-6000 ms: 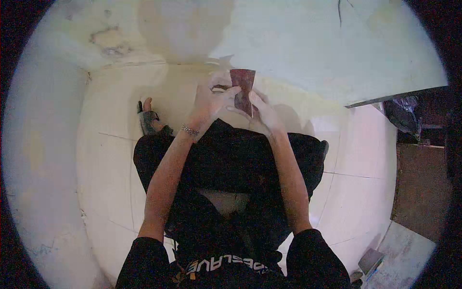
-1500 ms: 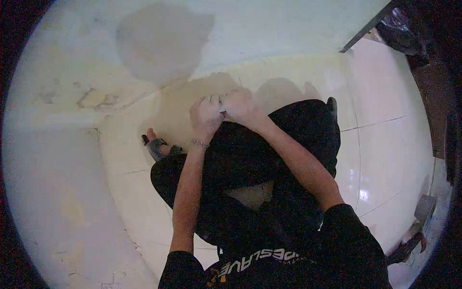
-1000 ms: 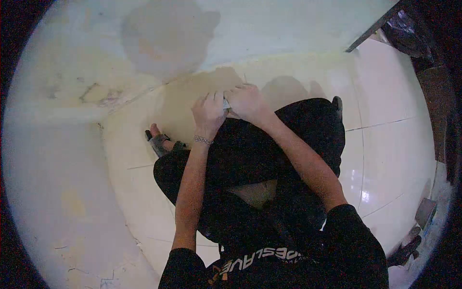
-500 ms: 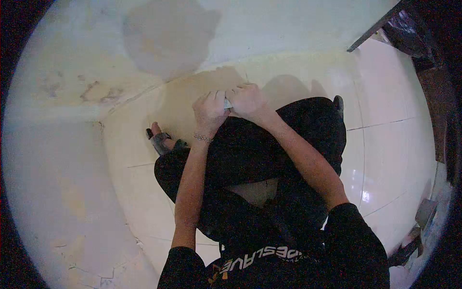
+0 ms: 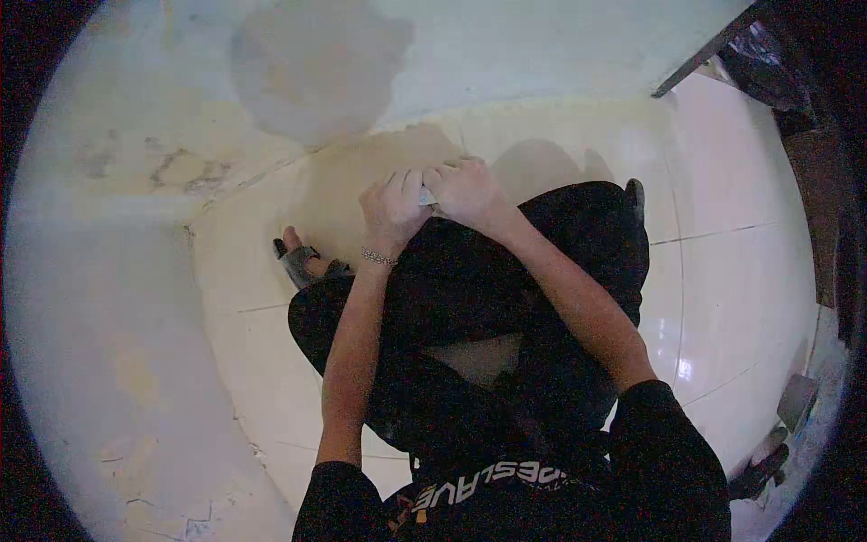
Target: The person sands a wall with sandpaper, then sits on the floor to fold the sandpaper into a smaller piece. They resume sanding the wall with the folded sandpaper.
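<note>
My left hand [image 5: 394,206] and my right hand [image 5: 465,192] are side by side above my crossed legs, knuckles up and touching or nearly so. Fingers of both are curled round a small pale object [image 5: 425,196], of which only a bit shows between the hands. What it is cannot be made out. A bracelet [image 5: 377,256] circles my left wrist. Black trousers [image 5: 461,289] lie just below the hands.
Light floor tiles [image 5: 722,289] surround my legs. A stained wall [image 5: 108,190] stands ahead and to the left. My sandalled foot [image 5: 302,260] shows at the left. Dark items [image 5: 763,63] lie at the upper right, others [image 5: 763,465] at the lower right.
Both hands keep nearly the same place and grip. My left hand and forearm have shifted very slightly to the left.
</note>
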`<state>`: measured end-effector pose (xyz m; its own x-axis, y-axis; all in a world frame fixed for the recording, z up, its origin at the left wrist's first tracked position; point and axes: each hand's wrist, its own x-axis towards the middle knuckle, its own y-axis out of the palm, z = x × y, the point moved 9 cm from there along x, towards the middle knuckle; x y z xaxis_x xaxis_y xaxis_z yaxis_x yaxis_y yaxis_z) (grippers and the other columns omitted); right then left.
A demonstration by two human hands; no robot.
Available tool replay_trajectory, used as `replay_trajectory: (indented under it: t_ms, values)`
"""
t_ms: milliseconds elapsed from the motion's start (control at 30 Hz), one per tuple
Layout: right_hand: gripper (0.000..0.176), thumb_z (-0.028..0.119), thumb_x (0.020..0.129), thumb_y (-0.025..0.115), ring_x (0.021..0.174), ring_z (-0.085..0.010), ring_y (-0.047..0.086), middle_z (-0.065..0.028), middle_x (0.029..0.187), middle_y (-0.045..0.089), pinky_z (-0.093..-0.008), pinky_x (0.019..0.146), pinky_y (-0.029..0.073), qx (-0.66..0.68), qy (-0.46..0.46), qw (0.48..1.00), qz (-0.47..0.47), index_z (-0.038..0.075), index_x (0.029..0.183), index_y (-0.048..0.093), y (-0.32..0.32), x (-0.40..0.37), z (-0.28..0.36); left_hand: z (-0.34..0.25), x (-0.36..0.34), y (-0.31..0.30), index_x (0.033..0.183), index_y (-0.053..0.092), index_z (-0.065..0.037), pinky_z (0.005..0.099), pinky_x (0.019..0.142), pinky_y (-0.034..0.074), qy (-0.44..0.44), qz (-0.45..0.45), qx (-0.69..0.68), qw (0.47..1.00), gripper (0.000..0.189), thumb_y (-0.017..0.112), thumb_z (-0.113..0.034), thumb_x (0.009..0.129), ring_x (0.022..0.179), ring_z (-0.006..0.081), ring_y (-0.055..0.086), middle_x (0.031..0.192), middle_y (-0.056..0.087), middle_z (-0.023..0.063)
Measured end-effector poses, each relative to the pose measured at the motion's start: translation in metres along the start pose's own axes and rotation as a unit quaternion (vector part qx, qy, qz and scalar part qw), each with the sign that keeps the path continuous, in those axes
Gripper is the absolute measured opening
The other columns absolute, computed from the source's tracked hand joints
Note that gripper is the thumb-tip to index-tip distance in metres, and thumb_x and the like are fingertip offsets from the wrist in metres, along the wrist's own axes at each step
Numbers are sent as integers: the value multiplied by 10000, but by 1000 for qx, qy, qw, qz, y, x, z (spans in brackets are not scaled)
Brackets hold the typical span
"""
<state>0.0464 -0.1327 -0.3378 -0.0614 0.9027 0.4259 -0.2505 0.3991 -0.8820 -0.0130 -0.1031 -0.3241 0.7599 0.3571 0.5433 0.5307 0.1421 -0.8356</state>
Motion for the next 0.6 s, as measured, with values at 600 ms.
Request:
replay_trajectory:
  t_ms: [600]
  values:
    - [363,306,604,757,740,-248,638,-59,744,629,-373,643,492,7,24,999,36,81,806,557,12,-1,-7,1,2,5,797,526,-105,397,579,478,-13,40,20,999,306,718,-230,595,715,251,599,741,570,66]
